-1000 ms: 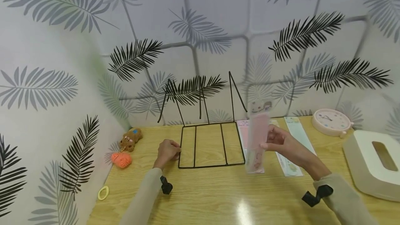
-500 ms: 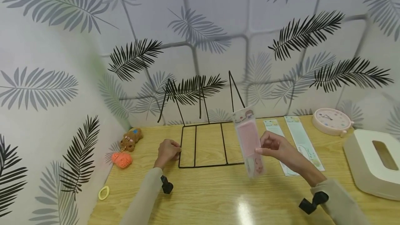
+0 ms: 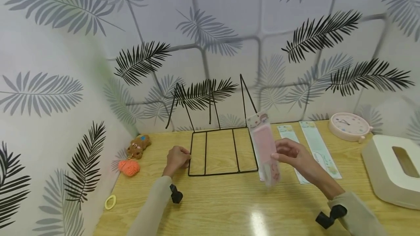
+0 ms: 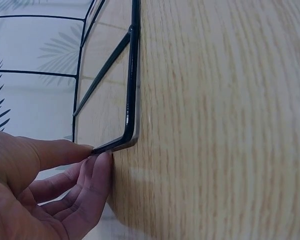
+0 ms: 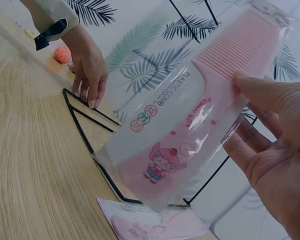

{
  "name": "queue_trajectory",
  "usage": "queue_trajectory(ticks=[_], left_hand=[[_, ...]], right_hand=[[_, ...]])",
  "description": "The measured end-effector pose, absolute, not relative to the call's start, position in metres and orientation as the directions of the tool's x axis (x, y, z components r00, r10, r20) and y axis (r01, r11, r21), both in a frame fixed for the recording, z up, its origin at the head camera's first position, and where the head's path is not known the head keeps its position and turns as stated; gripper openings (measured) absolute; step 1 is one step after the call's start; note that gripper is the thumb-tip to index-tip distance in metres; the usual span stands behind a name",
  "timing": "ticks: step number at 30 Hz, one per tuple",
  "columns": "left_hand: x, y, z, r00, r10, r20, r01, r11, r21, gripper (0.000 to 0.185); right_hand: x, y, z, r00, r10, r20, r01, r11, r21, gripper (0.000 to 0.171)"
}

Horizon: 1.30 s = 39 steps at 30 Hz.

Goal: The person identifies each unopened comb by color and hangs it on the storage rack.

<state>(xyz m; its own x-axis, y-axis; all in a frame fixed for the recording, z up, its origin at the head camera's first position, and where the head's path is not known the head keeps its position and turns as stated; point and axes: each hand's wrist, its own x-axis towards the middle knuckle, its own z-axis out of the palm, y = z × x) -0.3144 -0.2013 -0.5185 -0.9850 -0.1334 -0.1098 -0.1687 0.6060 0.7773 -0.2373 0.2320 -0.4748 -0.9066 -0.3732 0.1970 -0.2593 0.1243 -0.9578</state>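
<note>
Pink packaged comb (image 3: 264,141), right of centre in the head view, pinched by your right hand (image 3: 299,157); your left hand (image 3: 177,158) (left of centre) pinches the black wire rack (image 3: 223,173) on the desk (image 3: 213,207).

leaf-print wall (image 3: 226,14) — glossy wooden table (image 3: 220,203)
</note>
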Motion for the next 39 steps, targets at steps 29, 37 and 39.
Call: queue_trajectory(ticks=[29, 37, 39], left_hand=[[-0.317, -0.201, -0.522, -0.984, -0.141, -0.108, -0.172, 0.610, 0.774, 0.008], [-0.314, -0.197, -0.522, -0.988, -0.139, -0.070, -0.144, 0.640, 0.755, 0.007], [-0.315, -0.196, -0.522, -0.988, -0.141, -0.059, -0.137, 0.653, 0.745, 0.009]], right_hand=[[-0.265, 0.202, -0.483, -0.936, -0.223, 0.274, -0.303, 0.106, -0.947, 0.025], [-0.275, 0.197, -0.478, -0.946, -0.154, 0.285, -0.312, 0.199, -0.929, 0.027], [-0.279, 0.197, -0.477, -0.946, -0.146, 0.288, -0.314, 0.205, -0.927, 0.028]])
